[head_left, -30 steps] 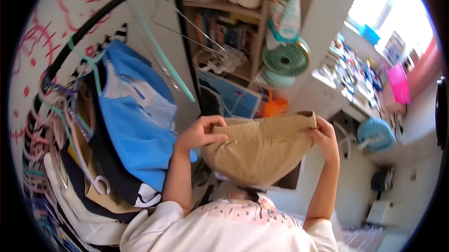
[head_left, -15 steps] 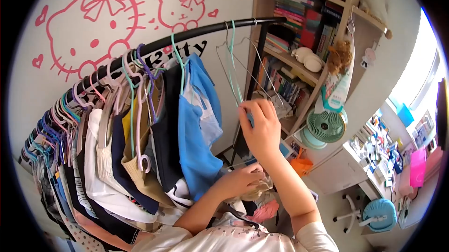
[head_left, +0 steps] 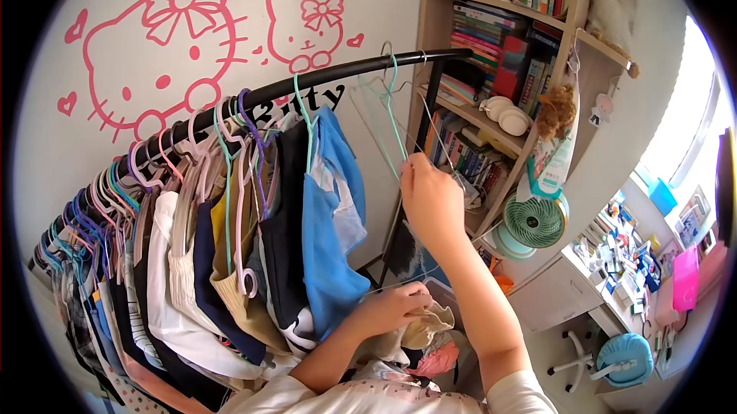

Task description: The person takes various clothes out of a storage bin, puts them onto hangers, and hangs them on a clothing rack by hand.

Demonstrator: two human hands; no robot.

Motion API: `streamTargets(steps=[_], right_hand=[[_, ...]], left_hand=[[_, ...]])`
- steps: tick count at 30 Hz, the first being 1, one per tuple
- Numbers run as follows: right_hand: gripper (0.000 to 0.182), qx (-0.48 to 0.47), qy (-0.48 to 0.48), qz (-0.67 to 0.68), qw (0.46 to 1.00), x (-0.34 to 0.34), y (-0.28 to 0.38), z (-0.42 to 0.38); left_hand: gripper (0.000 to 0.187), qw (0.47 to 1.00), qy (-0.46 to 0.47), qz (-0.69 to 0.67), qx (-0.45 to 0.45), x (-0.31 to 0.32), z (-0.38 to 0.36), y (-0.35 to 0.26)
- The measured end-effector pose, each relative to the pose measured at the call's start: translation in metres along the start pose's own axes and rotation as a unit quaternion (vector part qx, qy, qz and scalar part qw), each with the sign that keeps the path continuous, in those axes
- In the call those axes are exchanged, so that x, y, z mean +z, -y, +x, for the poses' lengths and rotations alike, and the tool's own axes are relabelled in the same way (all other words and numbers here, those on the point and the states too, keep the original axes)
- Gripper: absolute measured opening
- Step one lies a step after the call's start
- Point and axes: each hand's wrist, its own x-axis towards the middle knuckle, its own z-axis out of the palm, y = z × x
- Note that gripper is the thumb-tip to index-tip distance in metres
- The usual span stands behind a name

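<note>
Pinching the teal hanger [head_left: 390,118] on the black rail [head_left: 322,80], your right hand [head_left: 430,195] should lift its hook clear. Your left hand [head_left: 395,308] clutches the beige garment [head_left: 424,332] low; keep it bunched.

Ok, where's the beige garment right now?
Head view, bottom centre: the beige garment is bunched in the left hand, below the right hand and beside the blue shirt.

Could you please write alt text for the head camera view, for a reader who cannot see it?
A person's right hand grips an empty teal hanger hanging on a black clothes rail, while the left hand holds a bunched beige garment low down. Clothes crowd the rail to the left; a bookshelf stands behind.
</note>
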Motion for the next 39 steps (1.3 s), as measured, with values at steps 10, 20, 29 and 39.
streamTargets(steps=[10, 20, 29, 39], right_hand=[[0.013, 0.233, -0.001, 0.264, 0.936, -0.162, -0.068, -0.145], [0.028, 0.415, -0.038, 0.297, 0.859, -0.292, -0.131, -0.420], [0.018, 0.407, -0.066, 0.312, 0.856, -0.296, -0.108, -0.456], [0.021, 0.432, -0.058, 0.388, 0.812, -0.230, -0.093, -0.437]], left_hand=[[0.022, 0.998, -0.025, 0.004, 0.057, -0.010, 0.009, -0.009], [0.023, 0.991, 0.092, -0.041, 0.083, 0.018, 0.057, -0.014], [0.022, 0.944, 0.261, -0.105, 0.169, 0.063, 0.102, -0.035], [0.020, 0.908, 0.306, -0.164, 0.237, 0.096, 0.112, -0.062]])
